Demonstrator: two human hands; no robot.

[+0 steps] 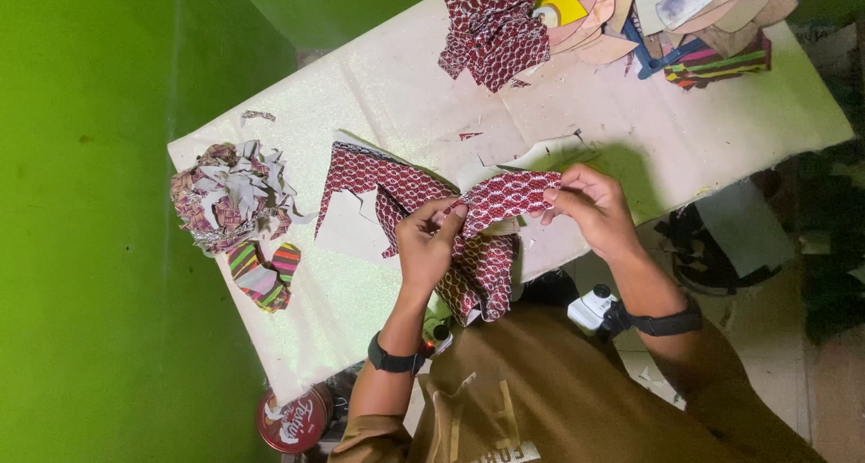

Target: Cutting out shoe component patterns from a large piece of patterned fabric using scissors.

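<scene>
Both my hands hold one piece of red and white patterned fabric (505, 195) above the near edge of a white covered table (396, 94). My left hand (425, 242) pinches its left part, fingers closed on the cloth. My right hand (590, 206) grips its right end. More of the same fabric hangs down below my hands (478, 278) and lies spread on the table to the left (369, 175), over a pale cut-out sheet (347, 229).
A heap of fabric and paper scraps (230, 197) sits at the table's left end, with striped colourful pieces (263, 276) below it. Folded red fabric (494, 26), pale shaped cut-outs (604, 22) and striped cloth (721, 65) lie at the far side. A round red tin (293, 420) stands below the table. Green wall at left.
</scene>
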